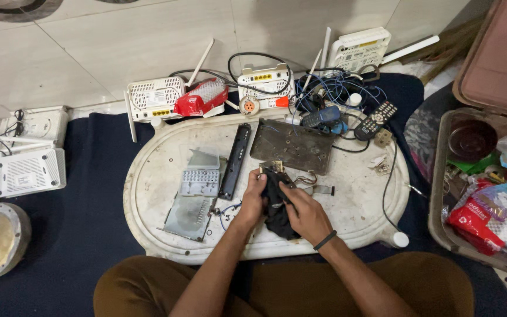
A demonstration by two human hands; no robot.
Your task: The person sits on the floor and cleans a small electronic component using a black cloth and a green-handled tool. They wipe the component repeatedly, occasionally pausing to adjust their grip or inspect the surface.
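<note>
Even, soft indoor light, faint shadows; edges perhaps slightly wide-angle distorted.

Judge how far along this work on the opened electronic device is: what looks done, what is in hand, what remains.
Done: a dark metal plate, a long black strip and a grey keypad panel lie separated on the white table. In hand: the left hand and right hand hold a black cloth against a small circuit board. Remaining: probably the loose parts.

Pale tiled floor [118, 41] (glossy) meets a dark blue mat [71, 235] under a white oval table [148, 199].
</note>
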